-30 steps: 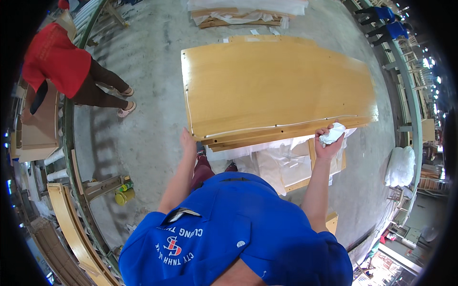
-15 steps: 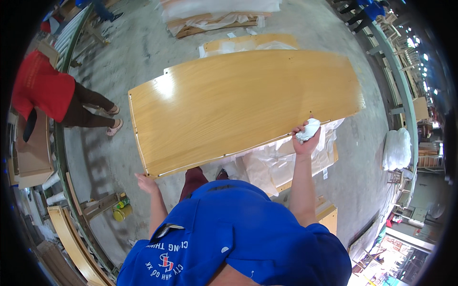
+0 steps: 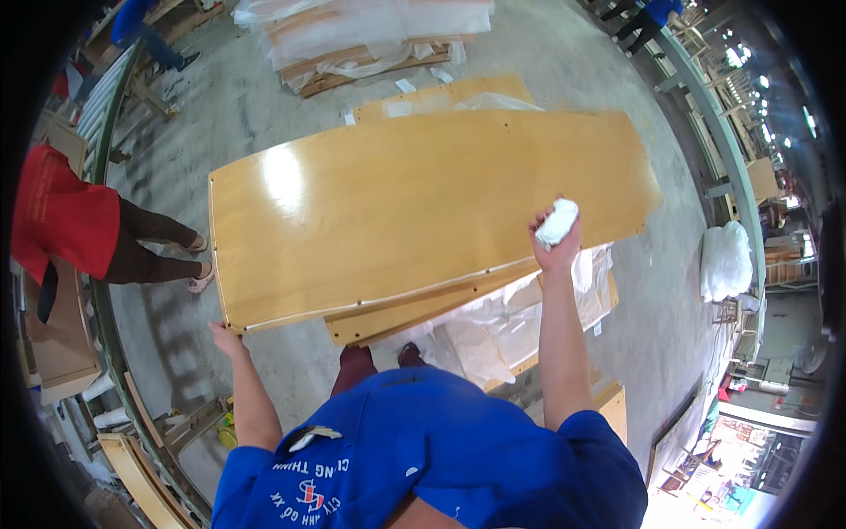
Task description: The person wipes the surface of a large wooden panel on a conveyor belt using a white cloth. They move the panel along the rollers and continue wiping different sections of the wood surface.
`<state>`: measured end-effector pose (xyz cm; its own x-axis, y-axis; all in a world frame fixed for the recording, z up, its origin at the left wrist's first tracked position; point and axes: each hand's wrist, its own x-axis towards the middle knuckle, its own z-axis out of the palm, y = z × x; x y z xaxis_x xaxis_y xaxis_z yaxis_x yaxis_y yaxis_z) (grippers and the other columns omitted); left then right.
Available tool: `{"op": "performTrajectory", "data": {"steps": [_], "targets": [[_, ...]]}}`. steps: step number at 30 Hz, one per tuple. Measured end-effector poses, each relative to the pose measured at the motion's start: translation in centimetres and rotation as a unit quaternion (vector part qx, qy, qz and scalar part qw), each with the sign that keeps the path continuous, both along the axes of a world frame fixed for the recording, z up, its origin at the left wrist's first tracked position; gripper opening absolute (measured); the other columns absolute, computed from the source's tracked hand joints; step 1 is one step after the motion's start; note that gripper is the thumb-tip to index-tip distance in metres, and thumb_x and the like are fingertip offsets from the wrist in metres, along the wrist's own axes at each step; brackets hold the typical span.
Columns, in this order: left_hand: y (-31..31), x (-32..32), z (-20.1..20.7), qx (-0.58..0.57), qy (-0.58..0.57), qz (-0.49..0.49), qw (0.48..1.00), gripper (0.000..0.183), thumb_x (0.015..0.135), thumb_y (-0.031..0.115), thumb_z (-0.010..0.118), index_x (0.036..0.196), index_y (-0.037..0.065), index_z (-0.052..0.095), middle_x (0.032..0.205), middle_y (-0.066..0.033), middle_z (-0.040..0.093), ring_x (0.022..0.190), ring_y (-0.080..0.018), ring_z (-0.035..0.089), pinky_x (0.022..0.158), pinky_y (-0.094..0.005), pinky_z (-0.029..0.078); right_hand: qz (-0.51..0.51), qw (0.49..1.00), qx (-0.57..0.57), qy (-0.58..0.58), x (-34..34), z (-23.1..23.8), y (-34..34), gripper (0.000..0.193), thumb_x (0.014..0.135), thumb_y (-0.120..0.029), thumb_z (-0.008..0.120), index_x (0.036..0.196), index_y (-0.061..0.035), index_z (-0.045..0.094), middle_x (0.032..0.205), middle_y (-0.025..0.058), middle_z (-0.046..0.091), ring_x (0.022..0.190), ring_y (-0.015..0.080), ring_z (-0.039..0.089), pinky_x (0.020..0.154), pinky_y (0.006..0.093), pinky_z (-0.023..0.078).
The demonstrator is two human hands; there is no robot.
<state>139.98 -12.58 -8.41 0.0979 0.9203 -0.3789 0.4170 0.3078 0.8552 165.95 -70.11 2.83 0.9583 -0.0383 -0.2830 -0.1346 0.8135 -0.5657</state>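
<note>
A large glossy wooden panel [image 3: 397, 203] with a curved far edge and small dark holes lies across the middle. A white strip runs along its left and near edges. At its near left corner, my left hand [image 3: 228, 339] is closed on the edge, its fingers partly hidden. My right hand [image 3: 557, 238] holds a bunched white cloth [image 3: 558, 223] over the right part of the panel. Beneath the near edge, a second wooden panel [image 3: 397, 319] sticks out at an angle.
White wrapping sheet [image 3: 480, 339] covers a stack near my feet. Wrapped boards [image 3: 352, 53] stand beyond. A person in a red top [image 3: 66, 216] stands at the left by a roller conveyor [image 3: 104, 106]. A green rail [image 3: 736, 150] and a plastic-wrapped bundle [image 3: 727, 260] are at the right.
The top panel has shifted left and turned slightly, showing the second panel beneath. My left hand has moved left with its corner. The right hand with the cloth has moved farther in over the panel.
</note>
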Motion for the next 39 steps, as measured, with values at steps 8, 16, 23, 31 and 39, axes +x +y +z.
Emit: {"op": "performTrajectory", "data": {"steps": [8,16,23,31,39], "targets": [[-2.6,0.2,-0.9,-0.256,-0.355,0.151,0.886,0.042,0.095,0.038,0.033,0.119,0.009,0.053,0.122,-0.0076,0.055,0.109,-0.0261,0.056,0.089,-0.0419,0.048,0.131,0.989,-0.03,-0.061,18.1,-1.4,11.4,0.044,0.096,-0.043,0.03,0.12,-0.0136,0.052,0.084,0.0091,0.063,0.082,0.0283,0.061,0.074,0.0388,0.047],[-8.7,-4.3,1.0,-0.298,-0.321,0.276,0.856,0.051,0.092,0.042,0.027,0.126,0.012,0.05,0.128,-0.0077,0.053,0.115,-0.0283,0.052,0.093,-0.0464,0.046,0.212,0.942,-0.255,-0.057,24.8,-4.2,13.2,0.051,0.099,-0.039,0.022,0.12,-0.004,0.051,0.09,0.0176,0.066,0.089,0.033,0.064,0.084,0.0403,0.049],[-8.2,-4.1,-0.1,-0.293,-0.292,0.284,0.865,0.056,0.089,0.042,0.021,0.129,0.013,0.048,0.13,-0.0092,0.05,0.12,-0.0314,0.047,0.099,-0.0484,0.04,0.342,0.854,-0.389,-0.043,27.3,-6.1,11.6,0.046,0.097,-0.039,0.035,0.104,0.0002,0.058,0.079,0.0146,0.065,0.071,0.0272,0.065,0.064,0.0364,0.054],[-0.1,0.2,0.2,-0.267,-0.295,0.212,0.893,0.064,0.09,0.05,0.019,0.138,0.011,0.036,0.142,-0.0105,0.037,0.129,-0.0311,0.037,0.106,-0.0465,0.033,0.319,0.875,-0.363,0.017,25.0,-6.2,10.8,0.045,0.096,-0.039,0.041,0.107,0.0014,0.055,0.086,0.0135,0.064,0.069,0.0255,0.065,0.062,0.0373,0.056],[7.9,14.0,1.2,-0.283,-0.314,0.091,0.902,0.075,0.089,0.059,0.015,0.142,0.008,0.028,0.146,-0.0122,0.029,0.134,-0.0322,0.03,0.108,-0.0468,0.028,0.144,0.929,-0.336,0.06,19.4,-5.7,5.6,0.045,0.097,-0.038,0.035,0.112,0.0012,0.052,0.088,0.0151,0.063,0.071,0.0285,0.065,0.065,0.0392,0.055]]}}
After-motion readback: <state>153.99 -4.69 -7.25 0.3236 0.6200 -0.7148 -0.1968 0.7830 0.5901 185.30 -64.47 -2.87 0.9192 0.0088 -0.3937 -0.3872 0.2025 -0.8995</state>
